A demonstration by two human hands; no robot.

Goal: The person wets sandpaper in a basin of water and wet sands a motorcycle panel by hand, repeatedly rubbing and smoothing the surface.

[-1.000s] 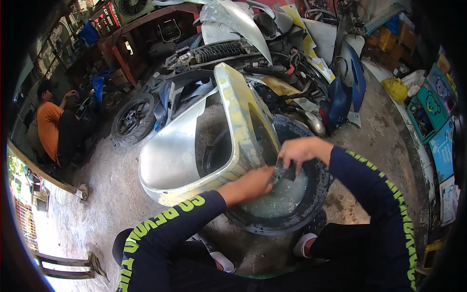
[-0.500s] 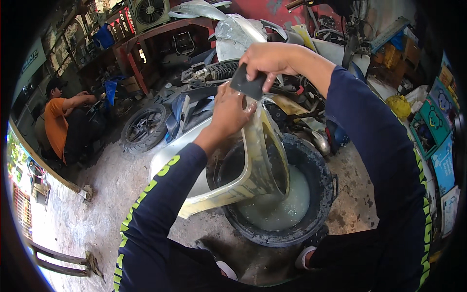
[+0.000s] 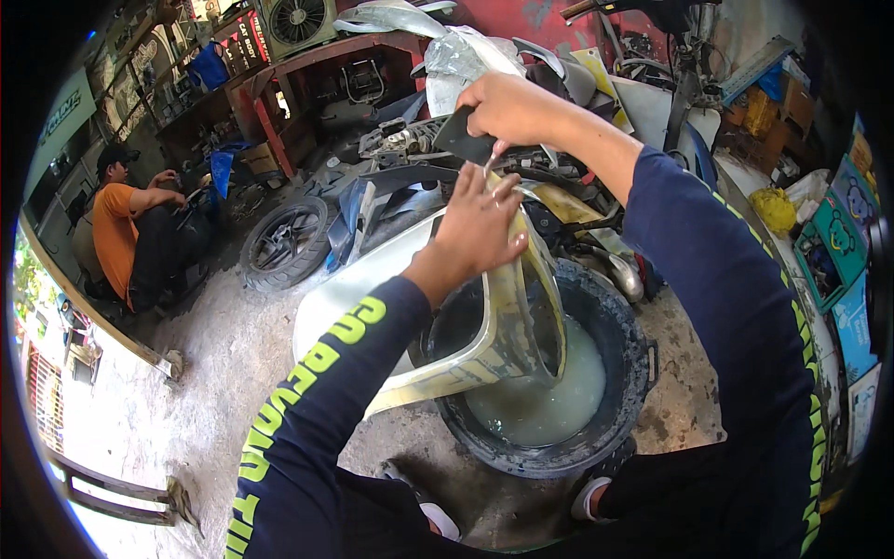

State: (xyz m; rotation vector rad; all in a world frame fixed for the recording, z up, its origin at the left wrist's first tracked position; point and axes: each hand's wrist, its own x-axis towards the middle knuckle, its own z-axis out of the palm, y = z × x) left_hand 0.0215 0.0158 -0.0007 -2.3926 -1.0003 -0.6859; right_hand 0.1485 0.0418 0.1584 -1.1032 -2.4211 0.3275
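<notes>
A white and yellow motorcycle body panel [image 3: 494, 354] with patchy, wet-looking paint leans over a round black tub [image 3: 616, 410] of cloudy water. My left hand [image 3: 470, 222] rests on the panel's upper end, its wet fingers stretched out and holding nothing. Just beyond it, my right hand [image 3: 510, 112] grips a dark grey sheet of sandpaper [image 3: 460, 137] by its right part. The sheet is held above the panel's tip, close to my left fingertips. Whether it touches the panel I cannot tell.
Loose fairing parts [image 3: 358, 219] and a motorcycle wheel [image 3: 291, 242] lie beyond the panel on the left. A co-worker in an orange shirt [image 3: 114, 228] crouches at far left. A wooden chair part [image 3: 116, 494] stands at lower left. Boxes and a yellow bag [image 3: 773, 211] are at right.
My left hand has opened, its fingers going from curled at the panel's tip to stretched out. The sandpaper has tilted and moved slightly up in my right hand. The view has shifted a little.
</notes>
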